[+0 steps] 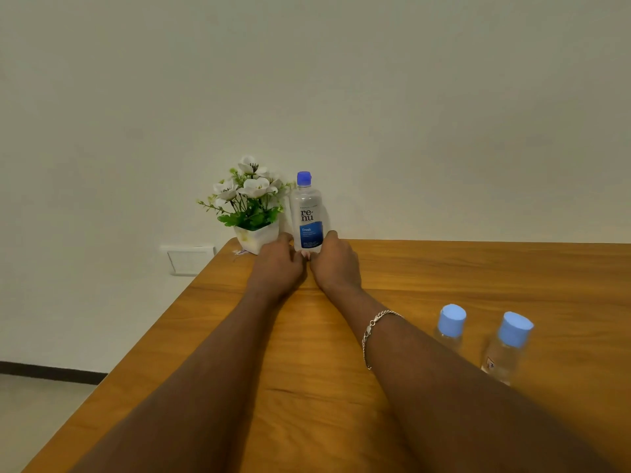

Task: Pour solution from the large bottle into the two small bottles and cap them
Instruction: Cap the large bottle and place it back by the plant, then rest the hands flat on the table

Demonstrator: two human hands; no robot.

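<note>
Standing capped at the far edge of the wooden desk [478,268], against a pale wall [375,97], the large bottle [308,216] is gripped at its base by left hand [278,264] and right hand [336,264], fingers curled; flowerpot [256,238] just beside; two capped small bottles [450,327] nearer, right.

**Plain wall, wooden bench, pale floor**

A plain off-white wall [341,80] fills the upper half of the view under soft, even light. A bench [512,268] of warm orange-brown wood, its grain clearly visible, stands with its far edge against that wall and runs off to the right and toward the camera. At the bench's far left corner sits a white pot [256,237] holding white flowers [251,189] with green leaves. Just left of that corner, lower on the wall, is a white switch or socket plate [187,259]. A dark skirting board [51,372] runs along the wall's foot, above a pale floor [34,421].
</note>
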